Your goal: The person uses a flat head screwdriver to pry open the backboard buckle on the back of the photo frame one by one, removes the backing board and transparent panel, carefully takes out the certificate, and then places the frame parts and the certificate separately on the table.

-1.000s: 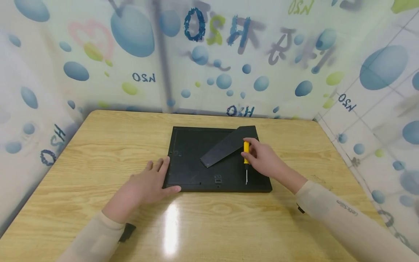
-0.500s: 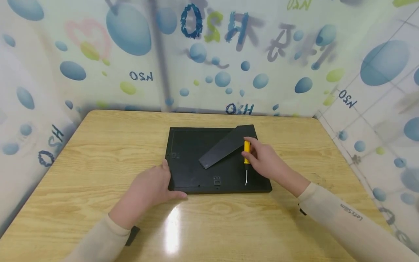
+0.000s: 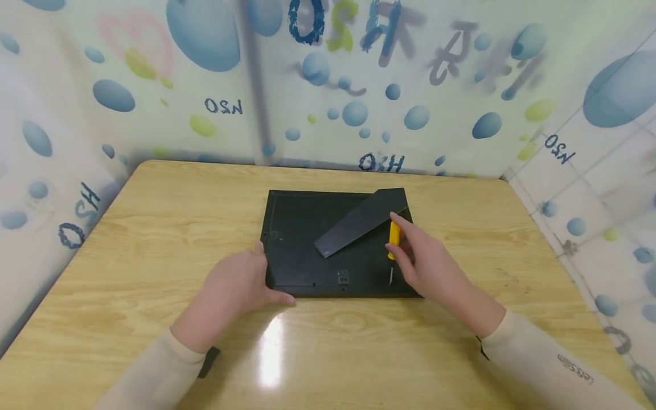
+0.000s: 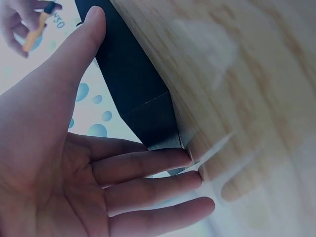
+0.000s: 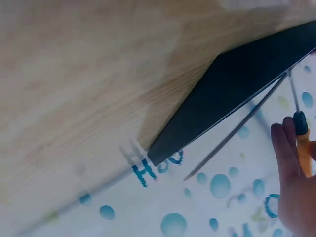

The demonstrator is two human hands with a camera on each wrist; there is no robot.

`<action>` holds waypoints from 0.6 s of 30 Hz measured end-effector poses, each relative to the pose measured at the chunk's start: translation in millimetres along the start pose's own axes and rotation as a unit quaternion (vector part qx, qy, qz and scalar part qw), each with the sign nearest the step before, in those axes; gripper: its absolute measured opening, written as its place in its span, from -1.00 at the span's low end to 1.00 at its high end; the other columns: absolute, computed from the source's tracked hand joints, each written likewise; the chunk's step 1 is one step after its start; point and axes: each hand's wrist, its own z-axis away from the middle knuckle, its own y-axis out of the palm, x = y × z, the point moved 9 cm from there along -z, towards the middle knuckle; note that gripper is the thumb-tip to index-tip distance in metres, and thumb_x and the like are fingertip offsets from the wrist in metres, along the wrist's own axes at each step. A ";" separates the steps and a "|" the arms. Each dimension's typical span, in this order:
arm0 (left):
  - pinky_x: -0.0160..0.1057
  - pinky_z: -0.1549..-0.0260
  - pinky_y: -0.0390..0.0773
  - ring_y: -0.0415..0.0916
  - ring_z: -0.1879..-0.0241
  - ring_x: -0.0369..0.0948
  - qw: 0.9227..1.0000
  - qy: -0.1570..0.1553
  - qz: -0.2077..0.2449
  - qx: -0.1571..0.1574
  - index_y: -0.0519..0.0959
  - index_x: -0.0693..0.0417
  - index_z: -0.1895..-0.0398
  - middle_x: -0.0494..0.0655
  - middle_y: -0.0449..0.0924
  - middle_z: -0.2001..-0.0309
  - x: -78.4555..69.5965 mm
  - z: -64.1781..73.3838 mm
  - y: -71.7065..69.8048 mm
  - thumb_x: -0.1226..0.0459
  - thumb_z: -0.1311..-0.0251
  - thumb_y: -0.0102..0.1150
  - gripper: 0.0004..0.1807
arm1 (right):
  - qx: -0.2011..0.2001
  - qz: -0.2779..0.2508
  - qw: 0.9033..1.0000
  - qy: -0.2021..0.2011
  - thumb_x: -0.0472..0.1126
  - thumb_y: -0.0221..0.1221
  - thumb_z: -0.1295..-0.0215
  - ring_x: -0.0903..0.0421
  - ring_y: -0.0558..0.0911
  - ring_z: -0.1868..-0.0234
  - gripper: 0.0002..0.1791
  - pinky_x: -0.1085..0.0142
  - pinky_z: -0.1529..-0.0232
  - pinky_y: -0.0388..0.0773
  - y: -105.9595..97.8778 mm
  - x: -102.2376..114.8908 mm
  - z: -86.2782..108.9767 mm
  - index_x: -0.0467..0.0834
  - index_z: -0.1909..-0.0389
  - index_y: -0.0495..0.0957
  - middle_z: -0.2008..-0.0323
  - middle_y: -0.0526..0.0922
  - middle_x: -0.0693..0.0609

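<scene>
A black photo frame (image 3: 294, 219) lies back side up on the wooden table, its stand leg (image 3: 353, 228) slanting across the back. My left hand (image 3: 233, 290) is at the frame's near left corner, the thumb along the front edge. In the left wrist view its fingers (image 4: 148, 191) extend nearly straight beside the frame's side wall. My right hand (image 3: 430, 256) pinches a screwdriver (image 3: 394, 239) by its yellow handle between thumb and fingers. The screwdriver's thin shaft points down, its tip close over the frame's near right part.
The wooden table (image 3: 169, 228) extends around the frame on all sides. A patterned wall covering (image 3: 328, 136) with blue and green spots rises behind the table's back edge and along both sides.
My left hand's fingers have slid from the frame's left rim down round its corner. My right hand has shifted slightly, and the screwdriver now leans more, its shaft looking shorter in the head view.
</scene>
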 end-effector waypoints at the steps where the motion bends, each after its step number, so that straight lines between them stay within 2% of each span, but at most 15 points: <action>1: -0.02 0.38 0.72 0.63 0.48 -0.09 1.000 -0.001 0.000 0.002 0.20 0.67 -0.50 0.18 0.69 0.42 0.1 -0.5 0.1 -0.50 0.26 0.55 0.60 | -0.015 0.008 1.000 -0.016 -0.25 0.33 -0.47 0.20 0.68 0.38 -0.24 0.36 0.35 0.66 -2.6 4.6 4.6 -0.29 -0.58 0.25 0.23 0.70 -0.02; 6: -0.05 0.41 0.70 0.58 0.52 -0.10 1.000 -0.004 -0.004 0.003 0.17 0.66 -0.51 0.12 0.64 0.48 0.8 -1.3 -7.4 -0.52 0.25 0.52 0.61 | -0.098 0.045 0.989 -0.100 -0.39 0.47 -0.24 0.09 0.82 0.33 -0.18 0.28 0.34 0.76 -20.3 26.9 24.3 -0.40 -0.46 0.31 0.23 0.75 -0.13; 9: -0.02 0.38 0.71 0.60 0.50 -0.07 1.000 -0.003 -0.008 -0.002 0.16 0.67 -0.51 0.17 0.65 0.45 0.3 -1.6 -13.2 -0.52 0.22 0.51 0.61 | -0.124 0.057 0.983 -0.126 -0.43 0.52 -0.14 0.05 0.85 0.29 -0.15 0.24 0.31 0.78 -28.2 34.6 30.0 -0.43 -0.41 0.32 0.21 0.76 -0.17; 13: 0.04 0.26 0.74 0.70 0.38 0.02 1.000 -0.003 -0.004 0.008 0.14 0.68 -0.51 0.33 0.73 0.24 -1.1 -1.1 -9.9 -0.52 0.19 0.49 0.60 | -0.120 0.058 0.985 -0.110 -0.42 0.51 -0.17 0.07 0.85 0.27 -0.19 0.25 0.29 0.79 -29.8 32.7 34.5 -0.39 -0.39 0.32 0.20 0.75 -0.14; 18: 0.08 0.18 0.75 0.75 0.26 0.11 1.000 -0.003 0.000 0.017 0.16 0.68 -0.50 0.41 0.74 0.11 -2.7 3.5 -1.5 -0.52 0.23 0.51 0.61 | -0.106 0.048 0.990 -0.081 -0.41 0.51 -0.17 0.08 0.85 0.24 -0.23 0.27 0.27 0.79 -26.5 25.6 46.3 -0.35 -0.35 0.35 0.18 0.76 -0.10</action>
